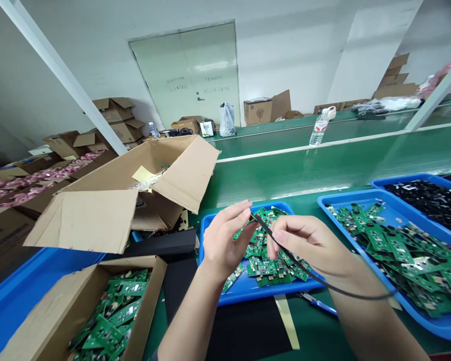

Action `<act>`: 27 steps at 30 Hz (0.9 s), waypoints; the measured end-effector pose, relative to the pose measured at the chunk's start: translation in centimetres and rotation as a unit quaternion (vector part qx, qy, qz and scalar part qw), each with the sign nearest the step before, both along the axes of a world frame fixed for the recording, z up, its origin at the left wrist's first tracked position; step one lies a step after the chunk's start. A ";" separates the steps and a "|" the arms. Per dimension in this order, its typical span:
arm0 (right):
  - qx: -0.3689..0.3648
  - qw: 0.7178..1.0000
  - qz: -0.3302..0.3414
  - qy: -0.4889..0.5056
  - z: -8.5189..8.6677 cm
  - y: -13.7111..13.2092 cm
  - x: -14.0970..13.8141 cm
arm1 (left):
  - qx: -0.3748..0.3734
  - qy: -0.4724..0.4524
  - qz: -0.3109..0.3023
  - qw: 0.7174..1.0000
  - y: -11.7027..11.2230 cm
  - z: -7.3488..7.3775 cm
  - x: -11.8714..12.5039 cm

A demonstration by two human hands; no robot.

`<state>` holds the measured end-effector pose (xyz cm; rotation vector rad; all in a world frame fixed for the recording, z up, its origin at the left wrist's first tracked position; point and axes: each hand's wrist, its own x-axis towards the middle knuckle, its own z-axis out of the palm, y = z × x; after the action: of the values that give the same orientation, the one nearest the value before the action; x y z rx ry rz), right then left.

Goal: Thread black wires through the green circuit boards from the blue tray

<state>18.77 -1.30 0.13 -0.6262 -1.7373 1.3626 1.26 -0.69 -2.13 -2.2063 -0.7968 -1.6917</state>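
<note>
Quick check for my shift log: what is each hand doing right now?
Left hand: closed, fingertips pinching the end of a thin black cable.
Right hand: closed, pinching the same cable.

An open cardboard box (82, 220) hems the left hand (225, 240), a blue tray (346, 196) crowds the right hand (308, 245); passage lies over the black mat (244, 331).

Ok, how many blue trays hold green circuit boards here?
2: one blue tray beneath the left hand and right hand, another blue tray to its right. The blue surface under the cardboard box at lower left could hide more.
</note>
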 end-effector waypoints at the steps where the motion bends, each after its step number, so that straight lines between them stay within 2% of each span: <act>1: -0.003 1.000 -0.001 -0.008 -0.1 0.2 0.0 | -0.008 -0.010 -0.009 1.000 -0.1 0.0 0.0; 12: -0.033 0.998 0.046 -0.015 -0.5 1.5 0.3 | -0.118 -0.029 -0.113 0.986 -0.3 -0.3 -0.4; 16: -0.023 0.999 0.022 -0.028 -0.7 1.6 0.3 | -0.153 -0.036 -0.146 0.977 -0.5 -0.2 -0.3; 21: 0.080 0.990 -0.077 -0.085 -0.6 1.4 0.4 | -0.220 -0.095 -0.181 0.954 -0.7 -0.2 0.1; 27: 0.214 0.957 -0.155 -0.123 -0.3 1.0 0.4 | -0.305 -0.160 -0.244 0.907 -1.1 -0.1 0.7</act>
<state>19.15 -0.31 -0.13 -0.8031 -1.9531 0.6842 1.99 -1.80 -2.22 -2.7534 -1.0262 -2.3430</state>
